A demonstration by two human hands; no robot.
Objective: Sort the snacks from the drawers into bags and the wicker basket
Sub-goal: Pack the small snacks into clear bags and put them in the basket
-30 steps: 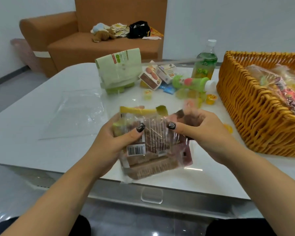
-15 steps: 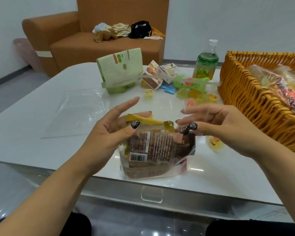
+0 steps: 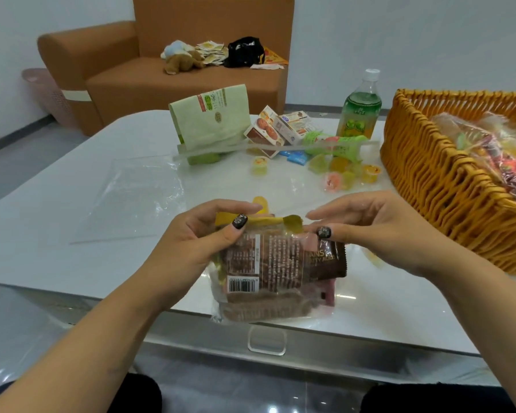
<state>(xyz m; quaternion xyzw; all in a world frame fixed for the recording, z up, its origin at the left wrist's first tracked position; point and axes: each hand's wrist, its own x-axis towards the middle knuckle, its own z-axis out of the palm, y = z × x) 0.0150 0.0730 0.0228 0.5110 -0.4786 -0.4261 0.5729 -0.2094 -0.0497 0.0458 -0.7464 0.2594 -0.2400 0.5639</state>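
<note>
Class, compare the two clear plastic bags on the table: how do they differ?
The bag in the hands is stuffed with snack packets; the bag on the left looks empty. The first is held at its top by both hands; the second lies flat, untouched. Both are see-through plastic.

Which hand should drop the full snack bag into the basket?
Probably the right hand. It pinches the clear snack bag at the top, and the wicker basket sits on its side. The left hand is farther away.

The wicker basket (image 3: 429,186) is being cut off by the right edge; the snack bag's (image 3: 277,272) top edge is being hidden by both thumbs.
</note>
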